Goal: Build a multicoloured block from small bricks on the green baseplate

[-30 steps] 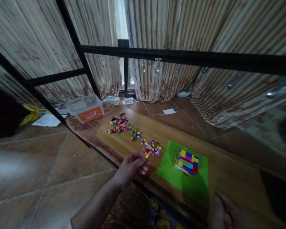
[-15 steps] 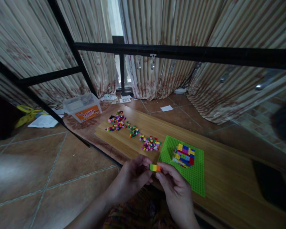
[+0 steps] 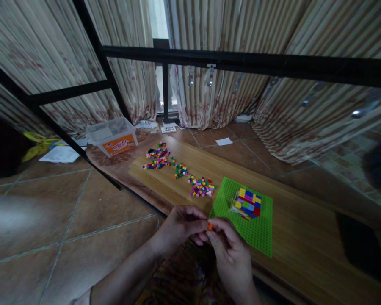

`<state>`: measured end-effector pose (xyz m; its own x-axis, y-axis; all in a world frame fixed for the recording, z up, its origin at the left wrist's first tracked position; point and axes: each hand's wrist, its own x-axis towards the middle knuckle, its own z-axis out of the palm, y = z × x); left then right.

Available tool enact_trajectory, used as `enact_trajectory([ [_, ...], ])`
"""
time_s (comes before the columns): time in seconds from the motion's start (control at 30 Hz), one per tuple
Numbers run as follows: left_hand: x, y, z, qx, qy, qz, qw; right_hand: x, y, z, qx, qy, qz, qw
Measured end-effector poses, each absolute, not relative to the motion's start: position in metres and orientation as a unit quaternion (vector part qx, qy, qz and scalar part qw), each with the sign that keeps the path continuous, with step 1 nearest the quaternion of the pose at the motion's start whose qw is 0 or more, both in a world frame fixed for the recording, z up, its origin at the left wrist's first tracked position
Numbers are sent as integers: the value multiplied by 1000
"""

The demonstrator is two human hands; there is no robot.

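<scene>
My left hand (image 3: 182, 226) and my right hand (image 3: 230, 250) meet at the near edge of a wooden board (image 3: 292, 237), fingertips pinched together on small toy bricks (image 3: 210, 226), of which only an orange bit shows. Just beyond them lies a green baseplate (image 3: 258, 233) with a multicoloured block of bricks (image 3: 246, 203) built on it. Left of the plate sit three loose heaps of small coloured bricks (image 3: 202, 187), stretching toward the board's far left end (image 3: 157, 156).
A clear plastic tub with an orange label (image 3: 112, 136) stands on the tiled floor at the back left, with papers beside it. A black metal frame (image 3: 241, 63) crosses in front of striped curtains. A dark object (image 3: 362, 250) lies at the board's right.
My hands have closed tighter round the bricks, so the green and yellow parts are now hidden. They sit slightly lower and nearer the board's edge.
</scene>
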<state>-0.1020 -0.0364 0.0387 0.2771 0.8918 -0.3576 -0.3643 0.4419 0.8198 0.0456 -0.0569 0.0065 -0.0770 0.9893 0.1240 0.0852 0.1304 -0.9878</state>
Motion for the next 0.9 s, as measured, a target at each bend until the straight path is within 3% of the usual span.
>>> enact_trajectory([
  [0.2,-106,-34,38,297,439,420,736,52,-61,-1,-479,-429,553,530],
  [0.43,-126,0,0,367,567,490,551,64,-56,-5,-449,-304,597,591],
  [0.53,-143,17,-28,425,623,465,465,86,-51,-11,-542,-309,531,573],
  [0.67,-159,33,-51,520,683,397,326,120,-42,-9,-644,-417,345,541],
  [0.9,-150,58,-52,593,694,354,203,128,0,1,-583,-645,143,473],
])
